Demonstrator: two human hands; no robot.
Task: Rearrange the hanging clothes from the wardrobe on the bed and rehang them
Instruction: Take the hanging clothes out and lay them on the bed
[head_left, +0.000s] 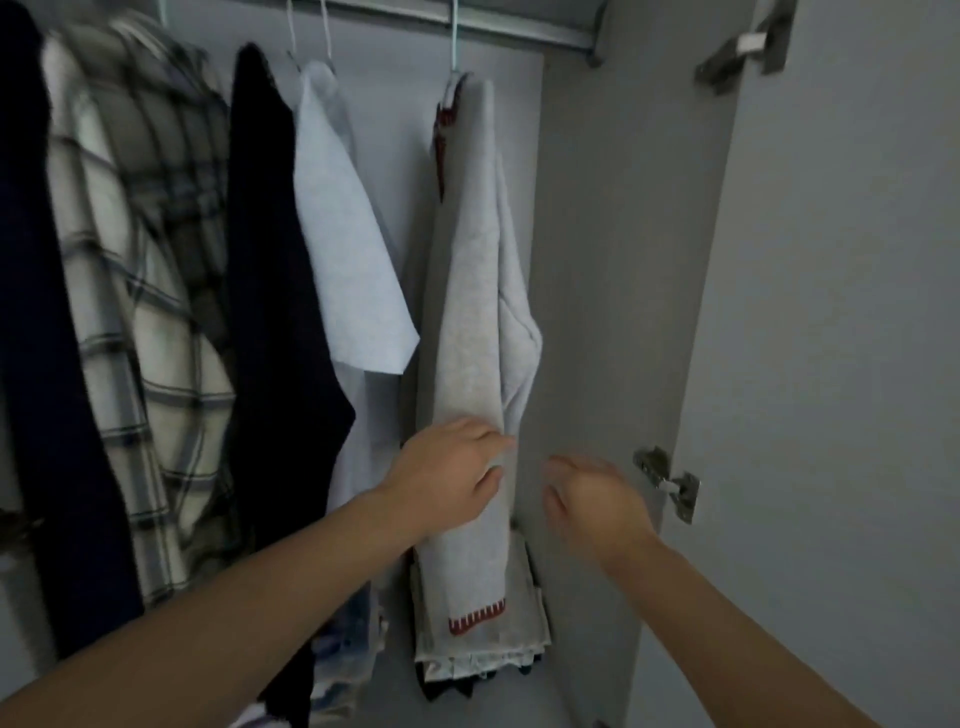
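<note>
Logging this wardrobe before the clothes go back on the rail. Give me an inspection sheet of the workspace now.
Surface: metal hanging rail across the wardrobe top; bed not in view.
Job's things: light grey sweater with red trim on a pale green hanger, rightmost; pale blue short-sleeved T-shirt beside it; dark navy garment; white and grey plaid shirt; another dark garment at the far left.
Clutter: folded pile of clothes on the wardrobe floor under the sweater.
Grippers: left hand touches the sweater's lower part; right hand hovers beside it, fingers loosely curled, holding nothing.
Cables: nothing seen.
Surroundings: open grey wardrobe door with metal hinges on the right.
</note>
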